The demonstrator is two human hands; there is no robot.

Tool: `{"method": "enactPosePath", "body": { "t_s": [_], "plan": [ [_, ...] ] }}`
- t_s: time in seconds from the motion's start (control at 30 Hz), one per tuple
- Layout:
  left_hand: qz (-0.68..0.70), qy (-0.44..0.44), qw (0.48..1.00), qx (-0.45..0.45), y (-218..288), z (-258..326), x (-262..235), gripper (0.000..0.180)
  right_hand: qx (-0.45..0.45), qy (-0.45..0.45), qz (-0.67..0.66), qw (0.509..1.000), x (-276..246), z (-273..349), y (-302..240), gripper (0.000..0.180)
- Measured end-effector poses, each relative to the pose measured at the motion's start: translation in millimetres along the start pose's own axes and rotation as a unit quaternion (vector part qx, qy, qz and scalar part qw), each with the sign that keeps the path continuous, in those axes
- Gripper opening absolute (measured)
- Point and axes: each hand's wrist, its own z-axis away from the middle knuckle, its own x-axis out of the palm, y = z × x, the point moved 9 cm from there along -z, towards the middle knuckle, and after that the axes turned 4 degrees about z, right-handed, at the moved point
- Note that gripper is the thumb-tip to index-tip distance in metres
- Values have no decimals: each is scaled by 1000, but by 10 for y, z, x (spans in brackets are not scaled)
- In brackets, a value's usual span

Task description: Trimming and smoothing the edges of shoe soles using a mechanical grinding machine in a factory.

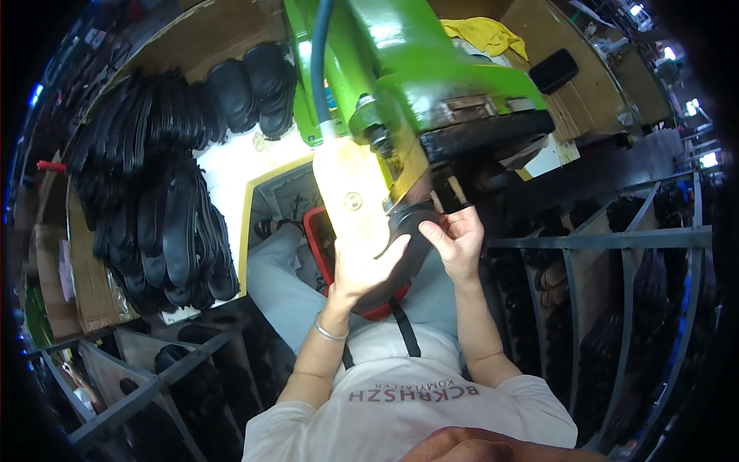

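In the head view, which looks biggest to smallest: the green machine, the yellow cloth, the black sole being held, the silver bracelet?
1. green machine
2. black sole, partly hidden by both hands
3. yellow cloth, farther away, so unsure against the sole
4. silver bracelet

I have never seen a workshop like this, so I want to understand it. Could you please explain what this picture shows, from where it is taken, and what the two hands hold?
The picture comes from a wide-angle camera worn on the person's head, looking down. That is why straight edges bend and the person's own white shirt appears at the bottom.

In front stands a large green metal machine with a blue hose running down it. Under its dark lower part, both hands hold one black, flat, curved rubber shoe sole. The left hand, brightly lit, supports it from below and wears a thin silver bracelet. The right hand pinches its upper edge with a finger grip.

To the left, many similar black soles lie stacked on a bench. A red plastic bin sits beneath the hands. Grey metal racks stand at both sides.
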Motion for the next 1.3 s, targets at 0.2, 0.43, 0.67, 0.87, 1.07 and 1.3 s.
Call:
{"method": "enactPosePath", "body": {
  "t_s": [0.2, 0.43, 0.67, 0.87, 1.07, 1.3],
  "plan": [
    [154, 135, 977, -55, -176, 299, -212, 25, -18, -93, 110, 989, 335, 47, -98, 31],
    [-80, 16, 993, 87, 378, -9, -11, 26, 4, -142, 148, 979, -18, -3, -188, 28],
    [-112, 53, 991, 46, 284, -54, -210, 22, 60, -79, 4, 995, 120, 66, 55, 24],
    [3, 116, 986, -117, -47, 270, -236, 14, 39, -148, 133, 979, 278, 40, -142, 23],
    [-74, 221, 966, 110, 474, 139, -1028, 23, 66, -4, 204, 977, -742, -227, -574, 24],
    [231, -43, 861, 451, 2466, -69, -1537, 75, -159, 265, 10, 951, -1175, -1145, -910, 45]
  ]
}}
